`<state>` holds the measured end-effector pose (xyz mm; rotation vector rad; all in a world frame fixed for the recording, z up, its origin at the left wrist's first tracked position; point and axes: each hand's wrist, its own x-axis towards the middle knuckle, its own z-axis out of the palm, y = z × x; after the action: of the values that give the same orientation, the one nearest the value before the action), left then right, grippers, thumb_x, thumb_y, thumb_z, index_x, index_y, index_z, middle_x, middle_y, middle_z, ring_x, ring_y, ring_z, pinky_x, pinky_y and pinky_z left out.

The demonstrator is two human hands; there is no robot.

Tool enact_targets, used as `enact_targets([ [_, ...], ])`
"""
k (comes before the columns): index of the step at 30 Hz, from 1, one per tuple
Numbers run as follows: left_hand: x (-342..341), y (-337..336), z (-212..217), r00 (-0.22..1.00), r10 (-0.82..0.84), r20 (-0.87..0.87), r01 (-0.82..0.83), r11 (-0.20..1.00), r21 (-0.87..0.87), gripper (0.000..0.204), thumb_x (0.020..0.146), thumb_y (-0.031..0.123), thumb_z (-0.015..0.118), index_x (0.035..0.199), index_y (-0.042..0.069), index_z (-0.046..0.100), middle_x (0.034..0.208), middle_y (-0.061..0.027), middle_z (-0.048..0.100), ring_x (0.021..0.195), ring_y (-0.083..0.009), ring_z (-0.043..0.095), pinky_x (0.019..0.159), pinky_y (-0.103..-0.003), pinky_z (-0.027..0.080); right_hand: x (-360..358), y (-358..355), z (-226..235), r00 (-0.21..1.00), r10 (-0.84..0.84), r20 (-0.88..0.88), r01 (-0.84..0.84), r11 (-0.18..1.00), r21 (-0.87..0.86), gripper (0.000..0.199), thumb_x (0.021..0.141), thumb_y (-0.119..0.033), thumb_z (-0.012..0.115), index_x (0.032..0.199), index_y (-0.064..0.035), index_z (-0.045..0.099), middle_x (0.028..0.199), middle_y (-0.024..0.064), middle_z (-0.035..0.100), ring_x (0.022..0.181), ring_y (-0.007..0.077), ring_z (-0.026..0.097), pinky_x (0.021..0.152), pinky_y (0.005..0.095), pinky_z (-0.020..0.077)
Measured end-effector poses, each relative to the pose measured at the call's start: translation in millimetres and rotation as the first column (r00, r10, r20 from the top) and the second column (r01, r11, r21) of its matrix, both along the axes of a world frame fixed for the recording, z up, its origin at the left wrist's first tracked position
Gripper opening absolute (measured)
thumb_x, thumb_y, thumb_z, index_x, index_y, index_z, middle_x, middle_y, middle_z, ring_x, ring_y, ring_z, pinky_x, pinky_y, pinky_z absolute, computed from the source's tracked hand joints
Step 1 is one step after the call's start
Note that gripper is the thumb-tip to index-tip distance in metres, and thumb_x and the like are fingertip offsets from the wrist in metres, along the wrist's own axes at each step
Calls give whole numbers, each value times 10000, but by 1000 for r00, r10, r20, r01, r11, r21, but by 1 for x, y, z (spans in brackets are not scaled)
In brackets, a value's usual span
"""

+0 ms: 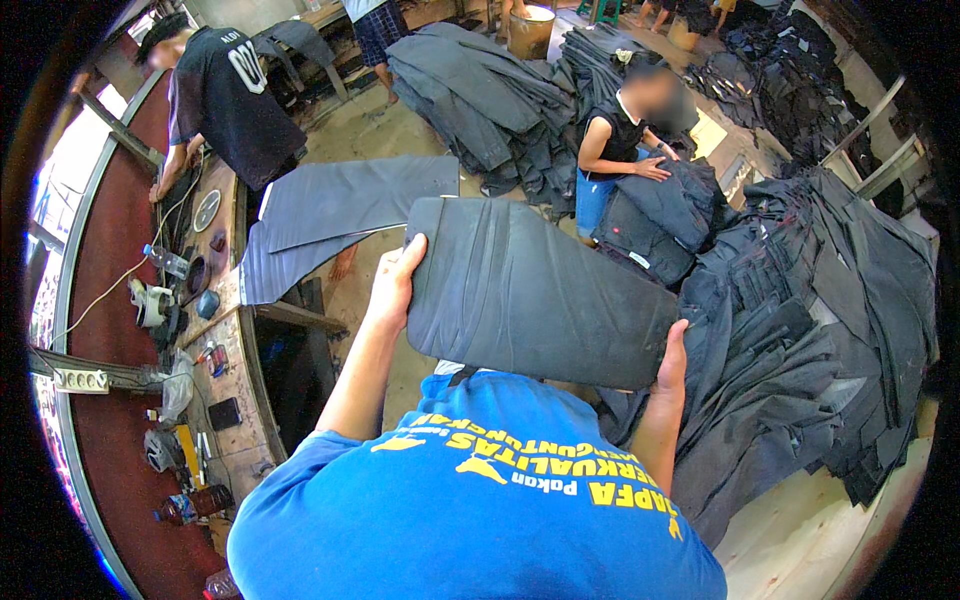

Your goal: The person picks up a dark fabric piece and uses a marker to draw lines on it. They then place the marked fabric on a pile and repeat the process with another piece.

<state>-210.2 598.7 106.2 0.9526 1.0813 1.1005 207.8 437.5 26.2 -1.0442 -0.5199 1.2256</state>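
Note:
A wide, flat dark grey board (pixel 540 290), tapering to the right with rounded corners and a creased, cloth-like face, is held level in front of my chest. My left hand (pixel 394 285) grips its left end, thumb on top and fingers hidden beneath. At the lower right corner my right hand (pixel 673 362) holds the edge, thumb upright and the other fingers mostly out of sight. Just beyond, dark trouser-leg-shaped cloth pieces (pixel 350 205) lie flat, overlapping one another, with their left end by the workbench.
On the left, a cluttered wooden workbench (pixel 245 430) bears a phone (pixel 225 414), bottles and tools. A large heap of dark garments (pixel 790 330) fills the right, and another pile (pixel 475 95) stands ahead. One person (pixel 625 140) handles folded garments; another (pixel 235 105) leans over the bench.

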Motion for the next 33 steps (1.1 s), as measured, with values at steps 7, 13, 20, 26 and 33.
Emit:
enact_targets([
  [7,-11,-9,6,977,80,-199,-83,997,-9,572,928,522,705,1023,-41,739,982,-86,742,845,-162,676,802,-343,531,8,4,-25,989,81,121,-87,995,45,866,1051,-659,334,1532,60,381,1609,142,388,1462,270,389,1229,391,272],
  [13,-33,-19,0,1000,25,-16,-27,996,-90,500,948,482,701,1064,-1,751,986,-64,753,861,-157,689,833,-341,531,-5,14,-18,987,152,-58,-155,987,-51,927,986,-761,360,1476,17,481,1480,150,552,1319,325,544,1144,434,397],
  [20,-53,-33,-6,996,66,-63,-74,986,-151,490,952,478,696,1078,9,757,982,-55,752,858,-148,687,813,-329,524,-28,30,0,929,260,-265,-278,960,-34,735,1042,-619,419,1367,18,588,1341,170,658,1204,348,637,1064,459,476],
  [26,-75,-26,-4,999,14,-53,-22,987,-160,495,960,488,678,1020,5,764,933,-58,752,791,-148,685,772,-323,524,-47,20,2,941,238,-242,-273,954,-125,648,1035,-545,451,1316,12,625,1280,168,693,1133,332,675,1020,454,511],
  [33,-107,0,6,992,-116,-46,107,980,-170,549,937,502,700,1093,-23,747,1004,-84,754,859,-175,695,819,-344,534,-103,-1,13,977,14,-215,-40,992,-119,714,1028,-613,439,1236,31,668,1202,170,725,1056,327,706,980,443,539],
])
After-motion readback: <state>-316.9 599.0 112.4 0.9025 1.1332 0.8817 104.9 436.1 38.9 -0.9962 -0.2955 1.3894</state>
